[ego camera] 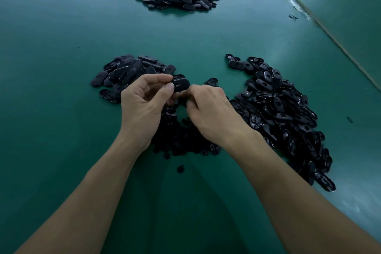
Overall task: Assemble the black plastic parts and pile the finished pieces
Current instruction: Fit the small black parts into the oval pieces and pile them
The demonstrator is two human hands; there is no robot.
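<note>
Black part, pinched by left hand, right hand

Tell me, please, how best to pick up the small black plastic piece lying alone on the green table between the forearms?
Pinch the small black plastic piece across its edges, coming straight down from above. It lies flat on the green table, apart from the heap of small black parts, so fingertips fit either side.
</note>
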